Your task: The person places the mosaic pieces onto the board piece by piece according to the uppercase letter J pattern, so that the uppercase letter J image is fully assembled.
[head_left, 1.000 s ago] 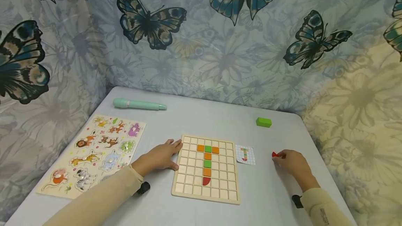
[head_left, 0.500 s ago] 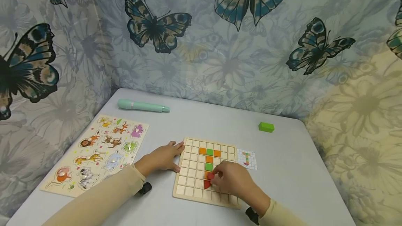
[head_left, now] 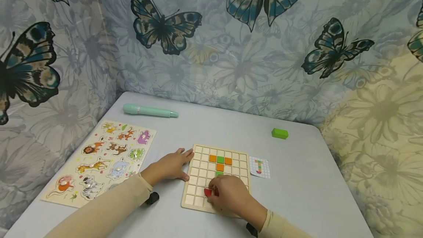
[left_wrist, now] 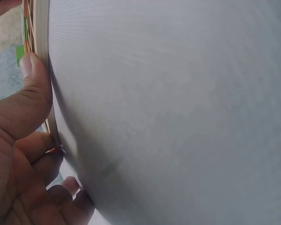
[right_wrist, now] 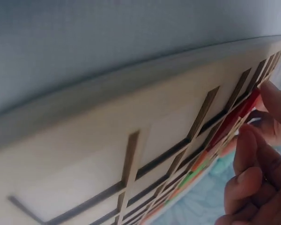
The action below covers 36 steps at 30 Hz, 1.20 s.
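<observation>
A square wooden grid board (head_left: 198, 164) lies on the table with orange and green square tiles set in a T shape. My left hand (head_left: 168, 166) rests at its left edge, thumb and fingertips touching the rim in the left wrist view. My right hand (head_left: 232, 194) is over the lower middle of the board. Between its thumb and fingertips is a small red piece (head_left: 207, 192) with a curved side, held at the grid. The right wrist view shows another red piece (right_wrist: 220, 133) in the grid beside it, which the hand hides in the head view.
A pattern card (head_left: 259, 167) lies against the board's right side. The animal puzzle board (head_left: 112, 161) is at the left, with a mint-green pen-like tube (head_left: 150, 111) behind it. A green block (head_left: 279, 133) stands at the back right.
My right hand has brought the red piece from the table's right side onto the board, then slightly left to the lower part of the grid. The left hand has stayed at the board's edge.
</observation>
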{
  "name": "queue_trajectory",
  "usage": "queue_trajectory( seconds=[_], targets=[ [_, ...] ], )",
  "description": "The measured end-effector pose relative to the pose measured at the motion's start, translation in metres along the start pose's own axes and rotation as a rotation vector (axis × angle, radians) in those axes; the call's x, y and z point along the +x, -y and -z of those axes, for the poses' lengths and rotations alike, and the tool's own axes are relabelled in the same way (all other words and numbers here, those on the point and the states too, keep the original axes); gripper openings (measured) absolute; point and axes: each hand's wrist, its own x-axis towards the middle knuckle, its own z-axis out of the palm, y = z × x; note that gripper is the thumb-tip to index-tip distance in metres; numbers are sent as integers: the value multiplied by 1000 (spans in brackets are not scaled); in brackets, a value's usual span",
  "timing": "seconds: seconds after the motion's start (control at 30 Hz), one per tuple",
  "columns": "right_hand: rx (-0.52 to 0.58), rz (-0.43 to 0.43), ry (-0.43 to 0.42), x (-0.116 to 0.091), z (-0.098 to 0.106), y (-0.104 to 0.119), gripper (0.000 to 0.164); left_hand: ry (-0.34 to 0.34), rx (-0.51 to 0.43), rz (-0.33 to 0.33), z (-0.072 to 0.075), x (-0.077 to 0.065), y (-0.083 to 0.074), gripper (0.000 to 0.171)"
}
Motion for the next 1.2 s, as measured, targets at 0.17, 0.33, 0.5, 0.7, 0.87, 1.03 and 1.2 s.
queue_trajectory(
  seconds=[0.17,0.33,0.5,0.7,0.87,1.03,1.2],
  targets=[
    [-6,4,-19,2,0,2,18,-9,-6,-1,0,-1,1,96],
    [-22,-31,-13,1,2,4,16,-11,-9,-6,0,-1,0,95],
    [-39,-59,-20,-2,2,3,17,-8,-3,-9,1,-2,-3,95],
    [-28,-73,-45,-8,0,2,15,-7,8,-17,1,-1,-4,95],
    [18,-109,-34,-20,6,-5,11,1,-3,-23,-2,1,-5,95],
    [57,-204,-45,-34,23,-18,15,17,-69,-31,-2,0,-3,93],
    [28,-268,-134,-40,47,-31,18,-69,-136,-34,16,-10,-3,73]
  ],
)
